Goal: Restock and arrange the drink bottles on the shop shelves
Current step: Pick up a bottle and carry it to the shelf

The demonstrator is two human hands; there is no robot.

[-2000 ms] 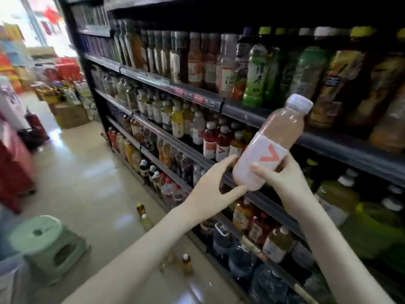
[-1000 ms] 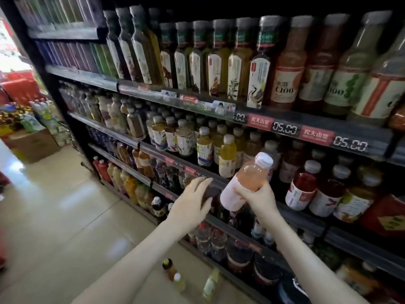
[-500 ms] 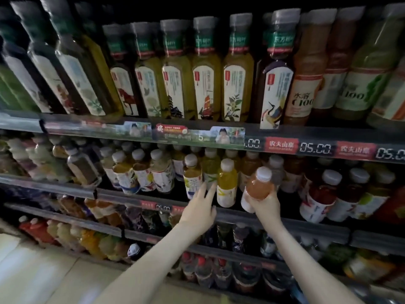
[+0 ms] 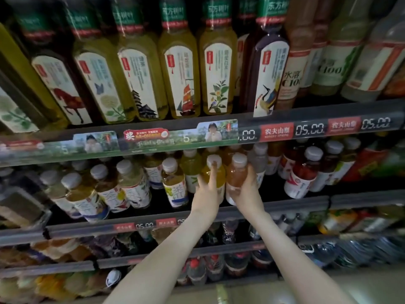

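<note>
**A:** Two seconds back we hold the peach-pink plastic bottle [image 4: 236,175] with its white screw cap up in the aisle, tilted, both hands on it. Now it stands nearly upright in the front row of the dark middle shelf [image 4: 306,201], just beside the yellow plastic bottle [image 4: 221,178] with the white cap.

**B:** And our hands have split. Our right hand [image 4: 248,190] still grips the peach-pink plastic bottle round its lower body. Our left hand [image 4: 207,190] has left it and lies with fairly straight fingers against the yellow neighbour, one fingertip up at the cap.

**A:** So we judge the placing nearly done. The bottle is in its slot, and the left hand seems to steady or nudge the neighbour to make room. What remains is to let go and square the label to the front.

**B:** Can we say it is set down?

**A:** No. Our right hand covers the base and the label, so we cannot tell whether the bottle rests on the shelf or hangs just above it. The left thumb is hidden too.

**B:** Behind the front row the bottles sink into shadow, so we cannot tell how deep the row goes. The tall tea bottles with green neck bands [image 4: 179,73] on the shelf above are cut off at the top. The lower shelves are too blurred to read.
</note>
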